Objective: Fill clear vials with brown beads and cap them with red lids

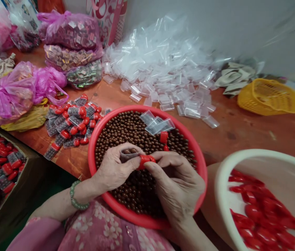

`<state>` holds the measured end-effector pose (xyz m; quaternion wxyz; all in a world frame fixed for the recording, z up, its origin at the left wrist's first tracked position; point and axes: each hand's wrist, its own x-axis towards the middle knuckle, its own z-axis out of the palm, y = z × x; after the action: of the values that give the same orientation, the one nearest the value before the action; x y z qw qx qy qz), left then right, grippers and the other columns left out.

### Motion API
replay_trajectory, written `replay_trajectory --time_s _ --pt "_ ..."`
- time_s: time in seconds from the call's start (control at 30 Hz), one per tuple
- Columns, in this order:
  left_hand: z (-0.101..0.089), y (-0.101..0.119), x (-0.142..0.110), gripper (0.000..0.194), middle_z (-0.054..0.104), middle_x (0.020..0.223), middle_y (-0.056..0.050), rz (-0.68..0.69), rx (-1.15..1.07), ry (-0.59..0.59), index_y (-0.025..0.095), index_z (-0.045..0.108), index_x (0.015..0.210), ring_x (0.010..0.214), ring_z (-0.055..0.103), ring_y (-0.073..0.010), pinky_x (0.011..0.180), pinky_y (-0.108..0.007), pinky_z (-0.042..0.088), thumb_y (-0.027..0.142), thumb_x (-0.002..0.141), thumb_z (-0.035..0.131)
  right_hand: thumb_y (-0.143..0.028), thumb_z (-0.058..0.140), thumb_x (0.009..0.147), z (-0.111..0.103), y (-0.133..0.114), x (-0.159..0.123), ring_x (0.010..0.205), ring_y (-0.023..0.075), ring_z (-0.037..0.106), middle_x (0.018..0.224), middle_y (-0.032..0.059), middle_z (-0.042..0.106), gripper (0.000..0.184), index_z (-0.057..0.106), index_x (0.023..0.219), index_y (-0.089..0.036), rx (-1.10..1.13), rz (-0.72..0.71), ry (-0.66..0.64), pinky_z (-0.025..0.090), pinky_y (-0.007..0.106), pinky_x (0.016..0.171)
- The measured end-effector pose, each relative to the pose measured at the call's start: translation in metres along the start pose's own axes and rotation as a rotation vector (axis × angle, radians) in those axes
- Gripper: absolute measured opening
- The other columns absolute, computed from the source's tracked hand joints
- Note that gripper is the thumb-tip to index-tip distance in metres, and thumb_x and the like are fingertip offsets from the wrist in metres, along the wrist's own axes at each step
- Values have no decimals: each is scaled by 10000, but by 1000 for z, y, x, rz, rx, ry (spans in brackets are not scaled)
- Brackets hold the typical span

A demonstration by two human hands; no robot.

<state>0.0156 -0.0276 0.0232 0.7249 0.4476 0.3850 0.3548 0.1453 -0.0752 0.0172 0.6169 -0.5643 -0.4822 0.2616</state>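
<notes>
My left hand grips a small clear plastic container with a few brown balls showing at its open-looking end. At its other end is a red cap, pinched between the thumb and fingers of my right hand. Both hands hover over a red basin full of glossy brown balls. On the balls lie several clear empty containers and a loose red cap piece. Whether the cap is fully seated on the container cannot be made out.
Capped, filled containers are heaped left of the basin; more fill a cardboard box. Behind lies a large pile of clear containers. To the right are a cream tub of red caps and a yellow basket. Pink bags sit left.
</notes>
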Motion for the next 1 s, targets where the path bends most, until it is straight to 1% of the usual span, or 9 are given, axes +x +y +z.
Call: replay_trajectory --time_s 0.1,0.2,0.3,0.43,0.53,0.63,0.73,0.83,1.0 --pt "3 0 0 253 588 727 18 47 -6 35 140 638 776 695 520 -98 693 -220 431 344 734 780 -205 775 741 1 0 -6 719 157 674 774 6 702 140 636 747 -223 29 33 -6 583 294 663" --pt "2 0 2 278 570 718 22 88 -16 66 145 623 752 689 512 -95 696 -221 433 368 725 785 -183 787 727 2 2 -9 804 159 701 850 5 720 202 682 890 -240 48 85 -2 603 304 749" --pt "0 -1 2 330 549 690 24 63 -9 47 144 615 759 645 491 -88 641 -220 422 440 737 759 -204 772 748 2 6 -8 761 142 685 837 3 705 176 686 899 -238 68 151 -34 599 278 705" --pt "-3 -3 2 386 533 668 38 -45 -23 -72 151 596 874 586 489 -76 572 -209 429 494 756 729 -238 803 721 -7 9 3 771 129 674 856 -1 702 185 707 879 -244 144 231 -56 578 251 707" --pt "-5 -3 2 431 526 615 49 -133 -16 -248 152 565 896 521 477 -68 497 -195 411 528 754 719 -237 798 733 -15 3 16 829 123 668 910 -6 707 187 731 904 -273 158 234 -68 562 258 784" --pt "-6 -2 2 448 519 573 50 -186 -32 -415 147 544 827 479 459 -59 451 -187 381 546 738 727 -221 766 766 -17 -8 26 850 139 662 937 1 705 163 741 914 -284 86 196 -155 560 290 810" --pt "-7 -1 4 451 520 556 43 -175 -47 -455 147 537 729 472 460 -52 456 -185 378 563 746 712 -207 742 780 -15 -13 31 866 166 665 915 10 708 128 742 890 -273 11 124 -248 564 338 838" --pt "-7 -1 5 485 515 531 35 -175 -31 -470 142 534 623 465 456 -48 468 -191 381 578 744 709 -185 729 784 -13 -11 32 864 172 669 885 14 715 122 739 878 -262 4 51 -315 569 344 822" --pt "-8 -4 5 505 527 524 29 -219 -47 -505 137 558 601 456 468 -51 458 -193 380 599 728 716 -154 721 788 -9 -6 30 842 162 669 874 7 717 129 731 866 -257 15 26 -318 570 327 785"
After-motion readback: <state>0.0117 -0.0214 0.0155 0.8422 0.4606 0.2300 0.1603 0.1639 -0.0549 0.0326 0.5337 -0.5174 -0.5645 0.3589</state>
